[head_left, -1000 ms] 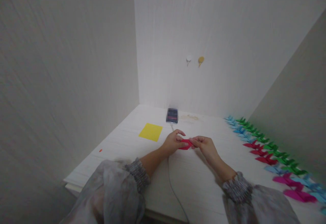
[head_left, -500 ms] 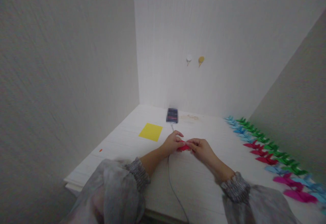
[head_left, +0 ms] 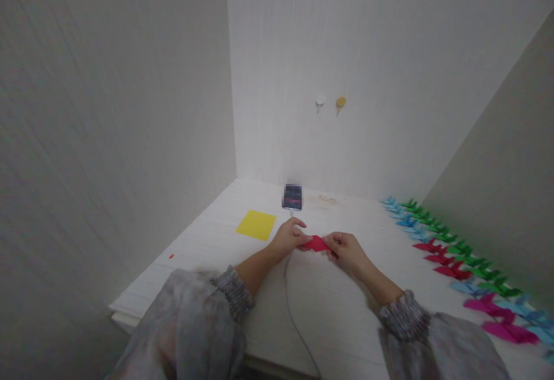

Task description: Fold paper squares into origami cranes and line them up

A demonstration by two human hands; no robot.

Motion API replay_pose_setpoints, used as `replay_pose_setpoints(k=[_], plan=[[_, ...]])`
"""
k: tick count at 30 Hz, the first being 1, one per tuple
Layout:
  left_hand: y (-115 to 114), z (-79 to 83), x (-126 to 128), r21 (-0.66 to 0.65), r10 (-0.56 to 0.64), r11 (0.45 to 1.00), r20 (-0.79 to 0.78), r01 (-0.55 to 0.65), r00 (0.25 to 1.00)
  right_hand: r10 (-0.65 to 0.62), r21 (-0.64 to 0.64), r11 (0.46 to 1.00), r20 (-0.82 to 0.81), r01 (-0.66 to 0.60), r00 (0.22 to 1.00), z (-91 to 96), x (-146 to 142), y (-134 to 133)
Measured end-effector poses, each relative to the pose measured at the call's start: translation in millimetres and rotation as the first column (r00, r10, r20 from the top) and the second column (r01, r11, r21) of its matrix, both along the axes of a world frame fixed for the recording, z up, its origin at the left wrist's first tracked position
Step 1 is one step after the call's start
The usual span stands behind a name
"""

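Note:
A small folded piece of red origami paper is held just over the white table. My left hand pinches its left end between thumb and fingers, with the index finger raised above it. At the other end, the fingers of my right hand are closed on the paper's right tip. The fingertips cover both ends, so only the middle of the folded shape shows. A flat yellow square of paper lies on the table to the left of my left hand.
A phone leans near the back wall, its grey cable running under my left hand to the front edge. Rows of folded paper cranes, green, red and pink, line the right side. Two hooks hang on the wall.
My right hand has shifted slightly right and my left hand slightly up and left. More of the red paper's middle now shows between them.

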State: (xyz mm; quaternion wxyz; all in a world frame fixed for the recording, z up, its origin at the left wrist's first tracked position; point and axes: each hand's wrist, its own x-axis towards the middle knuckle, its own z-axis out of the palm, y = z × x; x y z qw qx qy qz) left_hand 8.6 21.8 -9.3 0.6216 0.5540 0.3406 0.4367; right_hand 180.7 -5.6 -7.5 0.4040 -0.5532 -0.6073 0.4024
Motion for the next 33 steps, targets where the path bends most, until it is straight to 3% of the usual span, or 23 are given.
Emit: replay_pose_setpoints(k=[8, 15, 23, 29, 33], plan=[[2, 1.7, -4, 0.005, 0.017, 1.000, -0.012, -0.017, 1.000, -0.008, 0.019, 1.000, 0.036, 0.008, 0.999, 7.1, 2, -2], [-2, -0.4, -5, -0.066, -0.173, 0.984, -0.106, 0.167, 0.979, 0.072, 0.003, 0.997, -0.044, -0.072, 0.996, 4.9, -11, -8], [-1, -3.7, 0, -0.040, -0.163, 0.986, 0.030, 0.164, 0.986, 0.172, 0.034, 0.985, -0.303, -0.170, 0.937, 0.8, -16, -9], [-3, -0.6, -1, -0.043, -0.197, 0.979, 0.083, 0.201, 0.977, 0.146, 0.072, 0.989, -0.335, -0.129, 0.931, 6.7, -12, -11], [-5, 0.7, -4, -0.089, -0.187, 0.977, 0.107, 0.196, 0.977, 0.178, 0.065, 0.984, -0.305, -0.166, 0.936, 8.5, -12, -15]])
